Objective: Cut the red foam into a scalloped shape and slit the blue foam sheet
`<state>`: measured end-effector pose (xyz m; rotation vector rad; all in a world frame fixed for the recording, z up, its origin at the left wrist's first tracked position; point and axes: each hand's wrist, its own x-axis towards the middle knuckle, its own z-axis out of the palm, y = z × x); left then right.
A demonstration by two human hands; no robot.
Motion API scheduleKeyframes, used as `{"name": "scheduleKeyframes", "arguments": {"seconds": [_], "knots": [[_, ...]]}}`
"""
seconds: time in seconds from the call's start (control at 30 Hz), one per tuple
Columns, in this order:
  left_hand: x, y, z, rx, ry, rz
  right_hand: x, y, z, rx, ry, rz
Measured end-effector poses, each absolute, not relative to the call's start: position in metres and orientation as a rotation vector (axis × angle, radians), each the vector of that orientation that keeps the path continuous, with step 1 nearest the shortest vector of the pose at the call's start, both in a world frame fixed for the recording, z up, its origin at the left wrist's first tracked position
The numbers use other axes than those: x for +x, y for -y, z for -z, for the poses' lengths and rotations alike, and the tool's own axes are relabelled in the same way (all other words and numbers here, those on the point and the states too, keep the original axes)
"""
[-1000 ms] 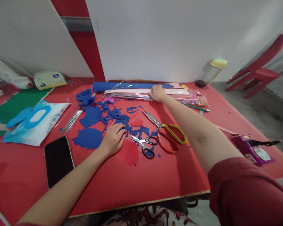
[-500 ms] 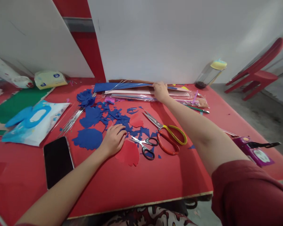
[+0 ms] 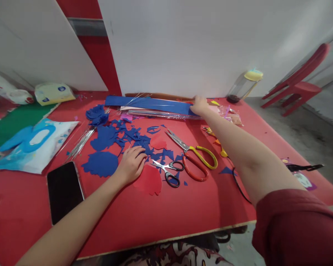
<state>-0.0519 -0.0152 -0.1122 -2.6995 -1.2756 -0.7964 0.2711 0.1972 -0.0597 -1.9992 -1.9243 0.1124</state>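
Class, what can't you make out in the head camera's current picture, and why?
Right hand: in the head view, blur hides whether its fingertips grip the blue sheet.
Whatever lies beneath the left hand: head view, covered by the hand.
Purple item: head view, partly hidden by the right arm.
Green sheet: head view, cut off by the left edge.

Blue sheet (image 3: 152, 104) matt; scissor blades (image 3: 178, 140) shiny metal.

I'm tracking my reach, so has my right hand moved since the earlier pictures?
Yes: rightward; your right hand is now closer to the yellow-lidded bottle.
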Motion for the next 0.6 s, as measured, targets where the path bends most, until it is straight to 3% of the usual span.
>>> {"name": "scheduleKeyframes", "arguments": {"seconds": [0.2,0.6], "knots": [[-0.053,0.015,0.112,-2.701,1.266,0.780,0.284,-0.200,0.061,-2.218,1.818,-0.199],[-0.052,0.015,0.113,-2.715,1.289,0.810,0.283,-0.202,0.049,-2.036,1.726,-0.340]]}}
